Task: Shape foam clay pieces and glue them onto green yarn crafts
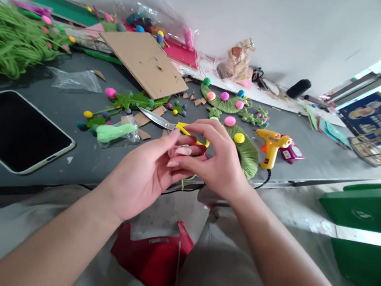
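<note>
My left hand (144, 174) and my right hand (217, 161) meet above the table's front edge, fingertips pinched together on a small piece with a thin green yarn strand (187, 180) hanging below it. The piece itself is mostly hidden by my fingers. Just behind my hands lie yellow-handled scissors (165, 123). To the right a green yarn-wrapped leaf shape (247, 154) with a yellow pompom (239, 138) lies beside a yellow glue gun (270, 145).
A tablet (14, 130) lies at the left on the dark table (75, 159). A green yarn bundle (9, 42), cardboard sheet (144, 63), pompom-decorated green pieces (224, 101) and card scraps sit behind. A green bin (364, 220) stands at the right; a red object (154, 255) sits below.
</note>
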A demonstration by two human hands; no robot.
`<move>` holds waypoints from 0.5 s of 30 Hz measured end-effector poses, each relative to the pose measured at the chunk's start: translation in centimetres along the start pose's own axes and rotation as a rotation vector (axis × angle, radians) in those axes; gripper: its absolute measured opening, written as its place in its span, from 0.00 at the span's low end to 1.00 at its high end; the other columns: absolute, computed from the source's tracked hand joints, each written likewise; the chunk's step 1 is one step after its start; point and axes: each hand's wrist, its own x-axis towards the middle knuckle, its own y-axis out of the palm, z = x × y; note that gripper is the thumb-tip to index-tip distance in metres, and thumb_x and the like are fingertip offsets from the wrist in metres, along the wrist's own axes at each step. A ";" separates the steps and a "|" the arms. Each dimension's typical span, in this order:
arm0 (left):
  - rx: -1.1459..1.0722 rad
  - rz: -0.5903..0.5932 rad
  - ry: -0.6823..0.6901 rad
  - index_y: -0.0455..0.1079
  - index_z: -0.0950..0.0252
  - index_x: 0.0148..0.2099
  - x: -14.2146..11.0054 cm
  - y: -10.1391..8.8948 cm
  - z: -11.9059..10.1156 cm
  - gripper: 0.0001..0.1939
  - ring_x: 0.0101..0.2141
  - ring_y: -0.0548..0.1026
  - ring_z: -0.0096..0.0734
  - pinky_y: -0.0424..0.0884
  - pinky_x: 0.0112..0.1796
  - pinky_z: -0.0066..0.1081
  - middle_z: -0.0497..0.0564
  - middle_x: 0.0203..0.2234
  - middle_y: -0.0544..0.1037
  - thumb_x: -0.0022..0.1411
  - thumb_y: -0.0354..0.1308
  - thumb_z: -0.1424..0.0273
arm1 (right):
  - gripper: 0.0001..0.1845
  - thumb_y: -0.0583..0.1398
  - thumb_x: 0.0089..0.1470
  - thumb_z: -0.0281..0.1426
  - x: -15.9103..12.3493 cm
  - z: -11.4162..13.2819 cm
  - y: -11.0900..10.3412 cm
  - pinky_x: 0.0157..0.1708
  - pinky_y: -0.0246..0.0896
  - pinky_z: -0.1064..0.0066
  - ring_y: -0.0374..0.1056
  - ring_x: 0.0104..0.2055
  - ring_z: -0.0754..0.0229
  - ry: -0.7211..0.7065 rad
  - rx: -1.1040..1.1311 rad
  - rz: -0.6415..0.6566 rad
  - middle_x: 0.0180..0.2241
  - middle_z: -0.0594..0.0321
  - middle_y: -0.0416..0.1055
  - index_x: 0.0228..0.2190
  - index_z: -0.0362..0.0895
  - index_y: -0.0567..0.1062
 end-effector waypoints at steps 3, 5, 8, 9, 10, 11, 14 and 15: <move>0.076 -0.029 0.045 0.83 0.70 0.45 -0.8 0.4 0.4 0.08 0.34 0.82 0.27 0.82 0.37 0.23 0.55 0.37 0.84 0.71 0.61 0.74 | 0.32 0.77 0.48 0.41 -0.2 0.3 0.0 0.56 0.72 0.56 0.74 0.55 0.49 0.036 -0.028 0.058 0.53 0.53 0.77 0.52 0.46 0.77; 0.082 -0.074 0.060 0.83 0.70 0.43 -1.3 0.5 0.5 0.08 0.32 0.82 0.25 0.81 0.34 0.20 0.54 0.34 0.84 0.70 0.62 0.77 | 0.34 0.76 0.50 0.43 -0.3 0.6 0.0 0.57 0.72 0.53 0.74 0.56 0.47 0.044 -0.037 0.110 0.54 0.52 0.77 0.55 0.46 0.75; 0.056 -0.143 0.050 0.83 0.69 0.40 -1.7 0.3 0.6 0.09 0.26 0.79 0.22 0.77 0.27 0.17 0.52 0.29 0.82 0.69 0.61 0.80 | 0.36 0.75 0.52 0.47 -0.5 1.0 0.3 0.57 0.72 0.50 0.74 0.58 0.44 0.033 -0.048 0.181 0.56 0.49 0.77 0.57 0.44 0.74; 0.054 -0.161 0.044 0.83 0.70 0.40 -1.8 0.2 0.6 0.09 0.24 0.78 0.21 0.76 0.26 0.17 0.52 0.28 0.82 0.69 0.60 0.81 | 0.39 0.75 0.51 0.49 -0.6 0.9 0.4 0.58 0.72 0.50 0.74 0.59 0.43 0.029 -0.046 0.205 0.56 0.48 0.77 0.57 0.44 0.74; 0.058 -0.177 0.042 0.83 0.70 0.41 -1.8 0.1 0.6 0.10 0.24 0.78 0.22 0.76 0.26 0.17 0.52 0.28 0.82 0.69 0.60 0.81 | 0.42 0.75 0.49 0.51 -0.7 0.9 0.4 0.59 0.72 0.50 0.73 0.60 0.43 0.024 -0.035 0.229 0.57 0.48 0.77 0.58 0.44 0.73; 0.066 -0.192 0.039 0.83 0.70 0.41 -1.8 0.0 0.5 0.10 0.24 0.79 0.24 0.78 0.27 0.19 0.53 0.28 0.82 0.70 0.59 0.80 | 0.47 0.76 0.45 0.53 -0.8 0.8 0.4 0.60 0.71 0.50 0.73 0.62 0.43 0.020 -0.011 0.253 0.58 0.47 0.76 0.60 0.44 0.73; 0.095 -0.235 0.042 0.82 0.71 0.43 -1.9 -0.3 0.5 0.11 0.32 0.84 0.32 0.83 0.33 0.25 0.57 0.33 0.85 0.71 0.57 0.79 | 0.51 0.76 0.42 0.58 -0.9 0.7 0.2 0.62 0.70 0.53 0.72 0.64 0.45 -0.002 0.095 0.256 0.60 0.49 0.76 0.61 0.45 0.72; 0.091 -0.240 0.043 0.82 0.71 0.43 -1.9 -0.4 0.5 0.11 0.34 0.85 0.33 0.83 0.34 0.25 0.57 0.35 0.85 0.71 0.57 0.79 | 0.48 0.73 0.47 0.58 -0.9 0.8 0.2 0.62 0.71 0.54 0.72 0.63 0.46 -0.006 0.119 0.219 0.59 0.49 0.76 0.60 0.45 0.73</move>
